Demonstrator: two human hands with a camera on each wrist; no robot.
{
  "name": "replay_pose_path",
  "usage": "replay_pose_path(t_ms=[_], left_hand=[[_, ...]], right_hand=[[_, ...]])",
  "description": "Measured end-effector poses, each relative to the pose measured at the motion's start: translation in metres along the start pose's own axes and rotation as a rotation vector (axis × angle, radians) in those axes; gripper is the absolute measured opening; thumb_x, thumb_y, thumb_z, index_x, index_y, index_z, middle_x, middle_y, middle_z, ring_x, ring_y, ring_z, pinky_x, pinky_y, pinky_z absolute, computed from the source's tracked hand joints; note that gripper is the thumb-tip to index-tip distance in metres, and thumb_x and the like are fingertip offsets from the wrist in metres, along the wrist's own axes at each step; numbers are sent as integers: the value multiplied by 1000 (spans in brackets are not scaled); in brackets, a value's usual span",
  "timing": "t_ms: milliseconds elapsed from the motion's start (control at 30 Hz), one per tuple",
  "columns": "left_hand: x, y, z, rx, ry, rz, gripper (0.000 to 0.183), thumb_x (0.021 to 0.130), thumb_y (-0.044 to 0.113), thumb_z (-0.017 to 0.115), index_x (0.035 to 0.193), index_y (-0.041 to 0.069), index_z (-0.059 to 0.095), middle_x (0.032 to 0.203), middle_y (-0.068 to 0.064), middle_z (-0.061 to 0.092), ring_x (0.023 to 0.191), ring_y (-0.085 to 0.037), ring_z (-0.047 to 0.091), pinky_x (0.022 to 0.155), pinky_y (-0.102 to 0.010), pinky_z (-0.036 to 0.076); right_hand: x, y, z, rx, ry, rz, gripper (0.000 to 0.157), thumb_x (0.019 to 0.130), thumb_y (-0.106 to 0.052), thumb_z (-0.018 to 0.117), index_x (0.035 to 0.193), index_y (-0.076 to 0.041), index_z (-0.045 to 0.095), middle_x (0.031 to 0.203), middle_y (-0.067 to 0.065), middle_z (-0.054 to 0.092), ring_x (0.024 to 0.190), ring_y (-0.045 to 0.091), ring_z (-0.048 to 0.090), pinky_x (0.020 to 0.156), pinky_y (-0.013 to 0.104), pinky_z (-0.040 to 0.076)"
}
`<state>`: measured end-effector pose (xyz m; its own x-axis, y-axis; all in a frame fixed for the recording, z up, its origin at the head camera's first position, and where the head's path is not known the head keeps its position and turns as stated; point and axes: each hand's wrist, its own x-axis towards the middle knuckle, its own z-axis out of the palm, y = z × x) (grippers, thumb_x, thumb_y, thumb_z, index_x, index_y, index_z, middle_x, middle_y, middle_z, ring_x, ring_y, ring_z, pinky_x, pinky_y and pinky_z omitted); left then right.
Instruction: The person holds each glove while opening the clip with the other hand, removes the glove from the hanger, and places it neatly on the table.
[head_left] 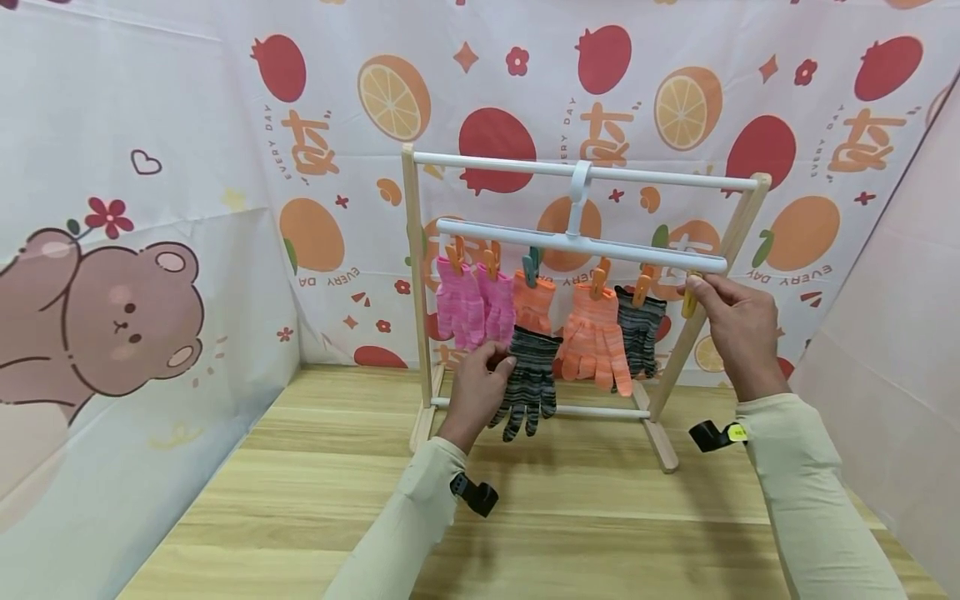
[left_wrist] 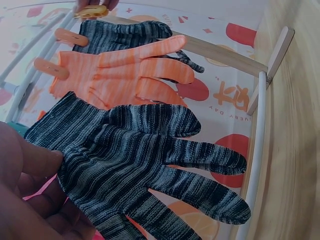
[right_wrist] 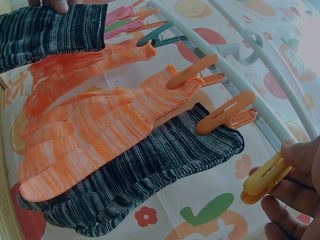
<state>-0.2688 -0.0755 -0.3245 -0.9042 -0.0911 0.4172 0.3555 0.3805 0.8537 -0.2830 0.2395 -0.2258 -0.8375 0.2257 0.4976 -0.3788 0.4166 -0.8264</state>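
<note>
In the head view my left hand (head_left: 477, 392) pinches a black-and-grey striped glove (head_left: 534, 371) by its side near the cuff. The glove's fingers point down, in front of an orange glove (head_left: 534, 302) that hangs from a teal clothespin (head_left: 531, 268). At the right end of the white hanger (head_left: 637, 252), my right hand (head_left: 742, 333) pinches a yellow clothespin (right_wrist: 265, 177) between thumb and fingers. Beside it, orange clothespins (right_wrist: 227, 112) hold another black-and-grey glove (right_wrist: 165, 155) and an orange glove (right_wrist: 100, 117). Pink gloves (head_left: 459, 304) hang at the hanger's left end.
The hanger hooks over the top white bar of a wooden rack (head_left: 415, 275). The rack stands on a wood-grain table (head_left: 300, 500). Fruit-print cloth (head_left: 337, 92) covers the back wall, and a bear-print cloth (head_left: 225, 150) hangs at the left.
</note>
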Motion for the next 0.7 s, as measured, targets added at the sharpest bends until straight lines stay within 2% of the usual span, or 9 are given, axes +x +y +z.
replay_pose_path(t_ms=[100, 300, 500, 700], left_hand=[[0, 0, -1, 0, -2, 0, 9, 101, 13, 64, 104, 7, 70, 92, -6, 66, 82, -22, 57, 74, -39, 48], [0, -1, -2, 5, 8, 13, 9, 101, 13, 65, 103, 7, 71, 89, -6, 66, 78, -21, 55, 71, -37, 47], [-1, -1, -2, 11, 16, 7, 8, 100, 13, 65, 102, 7, 71, 88, -5, 65, 77, -21, 55, 70, -37, 46], [-2, -1, -3, 22, 24, -6, 8, 100, 14, 65, 102, 8, 71, 88, -5, 65, 77, -20, 55, 70, -37, 46]], right_hand=[[0, 0, 0, 7, -1, 5, 56, 96, -50, 63, 135, -9, 67, 104, -10, 75, 117, 11, 57, 110, 46, 41], [0, 0, 0, -10, 3, -3, 55, 96, -51, 62, 133, -10, 69, 111, -1, 75, 119, 12, 53, 109, 45, 41], [0, -1, 0, -19, 5, 9, 56, 96, -52, 62, 133, -10, 69, 108, -6, 76, 120, 11, 54, 109, 45, 41], [0, 0, -1, -15, -6, 19, 56, 96, -53, 62, 133, -11, 69, 112, 0, 76, 117, 10, 56, 106, 44, 41]])
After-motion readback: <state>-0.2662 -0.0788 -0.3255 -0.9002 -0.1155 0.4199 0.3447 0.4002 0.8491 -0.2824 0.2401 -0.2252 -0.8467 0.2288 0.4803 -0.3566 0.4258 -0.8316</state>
